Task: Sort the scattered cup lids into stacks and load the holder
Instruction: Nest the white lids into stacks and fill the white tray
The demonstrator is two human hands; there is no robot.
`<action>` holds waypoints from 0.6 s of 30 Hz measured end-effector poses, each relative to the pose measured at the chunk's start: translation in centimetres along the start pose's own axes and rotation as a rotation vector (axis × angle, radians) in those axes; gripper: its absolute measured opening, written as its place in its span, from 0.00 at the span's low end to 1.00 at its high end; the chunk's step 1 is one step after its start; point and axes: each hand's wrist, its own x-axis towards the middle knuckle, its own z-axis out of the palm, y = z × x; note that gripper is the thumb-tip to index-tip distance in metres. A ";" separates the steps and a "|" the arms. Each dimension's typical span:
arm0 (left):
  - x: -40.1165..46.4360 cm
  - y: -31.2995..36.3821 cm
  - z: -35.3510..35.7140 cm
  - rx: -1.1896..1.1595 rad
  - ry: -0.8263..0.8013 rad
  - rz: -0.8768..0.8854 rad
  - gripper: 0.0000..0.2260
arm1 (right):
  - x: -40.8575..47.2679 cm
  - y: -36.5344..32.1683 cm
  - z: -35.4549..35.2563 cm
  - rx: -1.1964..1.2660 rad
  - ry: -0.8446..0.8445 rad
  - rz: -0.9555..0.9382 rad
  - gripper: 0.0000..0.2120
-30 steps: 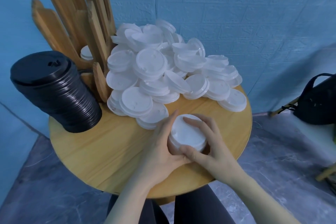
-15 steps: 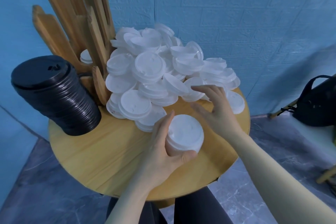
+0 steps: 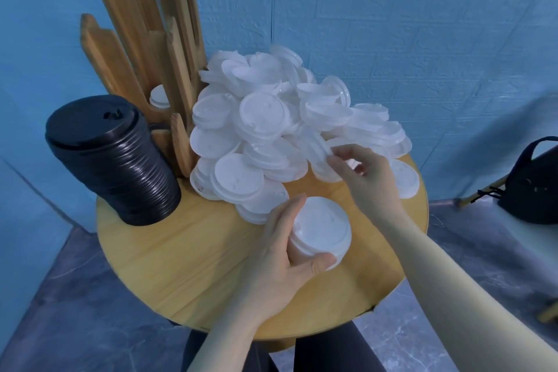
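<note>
A heap of white cup lids covers the back of the round wooden table. My left hand grips a short stack of white lids near the table's front, thumb below and fingers along its left side. My right hand pinches a single white lid, tilted on edge, at the right side of the heap. The wooden slatted holder stands at the back left with a few white lids in one slot.
A tall stack of black lids leans on the table's left side beside the holder. A black bag rests on a surface at the right. The blue wall is close behind the table.
My right hand left the small stack, reached back to the heap and picked up one lid. My left hand stayed on the stack.
</note>
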 end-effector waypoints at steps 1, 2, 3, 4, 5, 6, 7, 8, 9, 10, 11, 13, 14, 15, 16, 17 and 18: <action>0.0 0.0 0.0 -0.001 0.000 0.000 0.36 | -0.4 -0.2 -0.5 0.122 0.020 0.053 0.07; 0.0 0.1 0.0 -0.003 0.002 -0.002 0.36 | -0.7 -0.4 -1.0 0.239 0.039 0.114 0.06; 0.0 0.1 0.1 -0.003 0.005 -0.004 0.37 | -0.9 -0.4 -1.5 0.347 0.046 0.186 0.05; 0.0 0.2 0.1 -0.006 0.007 -0.007 0.38 | -1.2 -0.3 -1.9 0.459 0.035 0.258 0.05; 0.0 0.2 0.1 -0.010 0.009 -0.009 0.40 | -1.4 -0.1 -2.3 0.573 0.008 0.325 0.07; 0.0 0.2 0.1 -0.016 0.010 -0.011 0.41 | -1.6 0.2 -2.6 0.671 -0.025 0.385 0.10; 0.0 0.2 0.1 -0.025 0.011 -0.011 0.41 | -1.8 0.5 -2.9 0.736 -0.057 0.439 0.13; 0.0 0.2 0.1 -0.034 0.013 -0.004 0.42 | -2.0 0.8 -3.1 0.766 -0.086 0.487 0.16; -0.1 0.2 0.1 -0.040 0.014 0.009 0.43 | -2.2 1.1 -3.3 0.768 -0.110 0.525 0.17; -0.1 0.2 0.1 -0.044 0.012 0.020 0.44 | -2.4 1.3 -3.5 0.745 -0.129 0.555 0.17; 0.0 0.2 0.1 -0.043 0.009 0.030 0.45 | -2.6 1.5 -3.6 0.696 -0.154 0.574 0.16; 0.0 0.3 0.0 -0.027 0.002 0.052 0.45 | -3.0 1.6 -3.7 0.555 -0.221 0.579 0.13; 0.0 0.4 0.0 -0.015 -0.001 0.062 0.44 | -3.2 1.6 -3.6 0.487 -0.248 0.578 0.10; 0.0 0.4 0.0 -0.012 -0.004 0.071 0.42 | -3.3 1.5 -3.4 0.430 -0.261 0.576 0.09; 0.0 0.3 0.0 -0.004 0.001 0.082 0.40 | -3.5 1.3 -3.3 0.378 -0.255 0.569 0.10; 0.0 0.2 0.1 0.003 0.007 0.089 0.38 | -3.6 0.8 -3.2 0.319 -0.241 0.557 0.11; 0.0 0.2 0.0 0.007 0.016 0.092 0.37 | -3.7 0.1 -3.2 0.249 -0.230 0.540 0.12</action>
